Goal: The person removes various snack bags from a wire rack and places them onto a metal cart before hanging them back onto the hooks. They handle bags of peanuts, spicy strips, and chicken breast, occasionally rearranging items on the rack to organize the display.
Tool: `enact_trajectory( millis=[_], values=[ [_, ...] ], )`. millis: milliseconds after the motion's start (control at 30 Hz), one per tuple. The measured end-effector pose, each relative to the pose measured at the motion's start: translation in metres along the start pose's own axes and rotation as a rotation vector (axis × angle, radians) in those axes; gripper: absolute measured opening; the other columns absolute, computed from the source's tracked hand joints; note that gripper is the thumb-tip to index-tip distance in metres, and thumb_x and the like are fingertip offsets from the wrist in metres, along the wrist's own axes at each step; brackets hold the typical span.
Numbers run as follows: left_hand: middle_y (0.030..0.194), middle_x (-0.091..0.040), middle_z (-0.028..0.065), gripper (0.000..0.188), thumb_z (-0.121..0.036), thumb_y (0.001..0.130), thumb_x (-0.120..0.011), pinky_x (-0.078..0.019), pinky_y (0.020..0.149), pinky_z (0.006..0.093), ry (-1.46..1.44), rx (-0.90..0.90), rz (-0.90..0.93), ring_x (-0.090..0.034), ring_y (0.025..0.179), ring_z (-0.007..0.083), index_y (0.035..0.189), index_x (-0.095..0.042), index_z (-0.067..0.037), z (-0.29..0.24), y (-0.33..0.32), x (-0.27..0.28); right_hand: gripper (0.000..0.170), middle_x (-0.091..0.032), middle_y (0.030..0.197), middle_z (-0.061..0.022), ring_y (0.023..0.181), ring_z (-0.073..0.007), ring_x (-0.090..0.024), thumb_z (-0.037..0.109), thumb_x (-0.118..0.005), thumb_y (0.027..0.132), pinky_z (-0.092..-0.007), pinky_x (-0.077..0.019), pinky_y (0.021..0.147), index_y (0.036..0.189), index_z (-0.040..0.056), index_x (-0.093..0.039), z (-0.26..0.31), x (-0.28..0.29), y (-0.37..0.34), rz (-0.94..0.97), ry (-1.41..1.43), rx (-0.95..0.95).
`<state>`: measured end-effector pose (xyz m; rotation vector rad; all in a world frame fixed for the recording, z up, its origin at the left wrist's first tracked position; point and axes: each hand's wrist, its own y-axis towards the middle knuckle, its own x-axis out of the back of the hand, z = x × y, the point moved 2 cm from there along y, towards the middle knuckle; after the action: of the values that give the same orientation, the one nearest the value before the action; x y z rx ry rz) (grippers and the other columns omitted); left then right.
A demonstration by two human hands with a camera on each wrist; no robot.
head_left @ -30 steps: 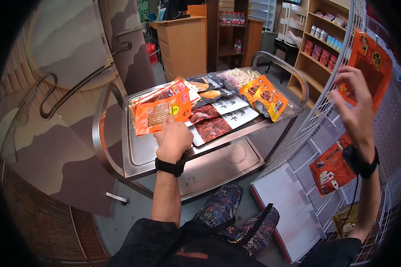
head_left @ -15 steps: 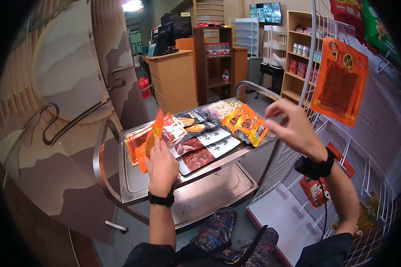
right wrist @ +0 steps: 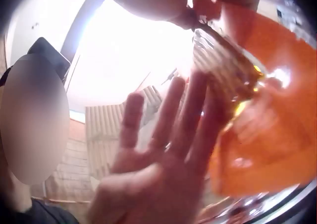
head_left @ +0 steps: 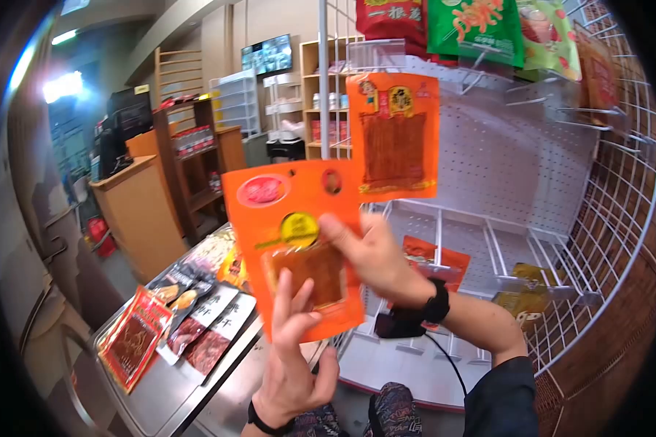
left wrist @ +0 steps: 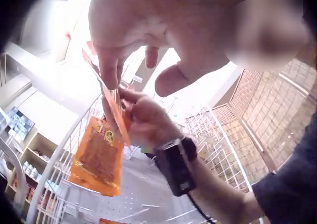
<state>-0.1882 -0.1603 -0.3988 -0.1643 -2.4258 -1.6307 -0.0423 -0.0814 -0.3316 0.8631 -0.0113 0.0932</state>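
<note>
An orange snack packet [head_left: 251, 233] with a clear window hangs upright before me in the head view. My right hand [head_left: 383, 262] grips it by its right side, the thumb lying across the front. Below and to the left, my left hand [head_left: 288, 375] has its fingers extended over the packet's lower front. Those spread fingers of the left hand [right wrist: 158, 169] show beside the orange packet [right wrist: 277, 115] in the right wrist view. Just behind, a similar orange packet [head_left: 393, 146] hangs on the wire rack [head_left: 326, 95].
A metal cart [head_left: 160, 404] stands at lower left, bearing a red-edged packet [head_left: 131, 339], white-and-red meat packets [head_left: 215, 328] and others. Prong hooks [head_left: 492, 255] jut from the rack's perforated back panel [head_left: 503, 160]. Red and green bags [head_left: 474, 29] hang above.
The orange packet has been lifted off the cart by the left hand and passed to the right, which now grips it before the rack. The head view has turned right.
</note>
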Motion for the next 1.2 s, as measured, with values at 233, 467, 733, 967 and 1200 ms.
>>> enact_trajectory(
  millis=[233, 467, 733, 967, 1200],
  values=[
    [0.122, -0.053, 0.0192, 0.038, 0.0, 0.074, -0.054, -0.0368, 0.1, 0.0457, 0.444, 0.186, 0.138, -0.047, 0.116, 0.0386, 0.112, -0.057, -0.003, 0.015, -0.057, 0.035, 0.021, -0.066, 0.076, -0.0023, 0.061, -0.0054, -0.057, 0.019, -0.063, 0.089, -0.0238, -0.0454, 0.053, 0.082, -0.0011, -0.065, 0.021, 0.141, 0.082, -0.409, -0.284, 0.045],
    [0.125, -0.05, 0.0208, 0.038, -0.008, 0.075, -0.059, -0.0243, 0.109, 0.053, 0.848, 0.423, 0.212, -0.04, 0.124, 0.0378, 0.113, -0.055, -0.004, 0.059, -0.116, 0.051, 0.019, -0.066, 0.079, -0.0028, 0.066, -0.0063, -0.058, 0.017, -0.063, 0.087, -0.023, -0.0447, 0.058, 0.089, -0.002, -0.066, 0.036, 0.136, 0.124, -0.252, -0.352, 0.075],
    [0.129, -0.048, 0.0215, 0.041, -0.009, 0.075, -0.06, -0.0218, 0.111, 0.0526, 0.822, 0.438, 0.244, -0.037, 0.129, 0.0381, 0.114, -0.054, -0.002, 0.065, -0.124, 0.055, 0.019, -0.066, 0.075, -0.0032, 0.061, -0.0064, -0.057, 0.018, -0.066, 0.084, -0.0233, -0.0441, 0.056, 0.083, -0.0009, -0.065, 0.031, 0.136, 0.135, -0.324, -0.307, 0.058],
    [0.136, -0.043, 0.024, 0.039, -0.009, 0.075, -0.06, -0.0215, 0.112, 0.0525, 0.765, 0.447, 0.23, -0.035, 0.13, 0.0397, 0.113, -0.055, -0.001, 0.064, -0.124, 0.055, 0.019, -0.066, 0.078, -0.0041, 0.065, -0.0078, -0.059, 0.018, -0.066, 0.083, -0.0246, -0.0457, 0.06, 0.083, -0.0005, -0.065, 0.036, 0.137, 0.142, -0.275, -0.261, 0.006],
    [0.136, -0.042, 0.0246, 0.033, -0.008, 0.075, -0.06, -0.0222, 0.111, 0.0531, 0.767, 0.445, 0.242, -0.035, 0.13, 0.0402, 0.107, -0.058, -0.002, 0.068, -0.127, 0.054, 0.018, -0.067, 0.079, -0.0054, 0.065, -0.0097, -0.061, 0.017, -0.065, 0.084, -0.0252, -0.0471, 0.061, 0.085, -0.0013, -0.065, 0.037, 0.138, 0.14, -0.284, -0.259, -0.041]
  ],
)
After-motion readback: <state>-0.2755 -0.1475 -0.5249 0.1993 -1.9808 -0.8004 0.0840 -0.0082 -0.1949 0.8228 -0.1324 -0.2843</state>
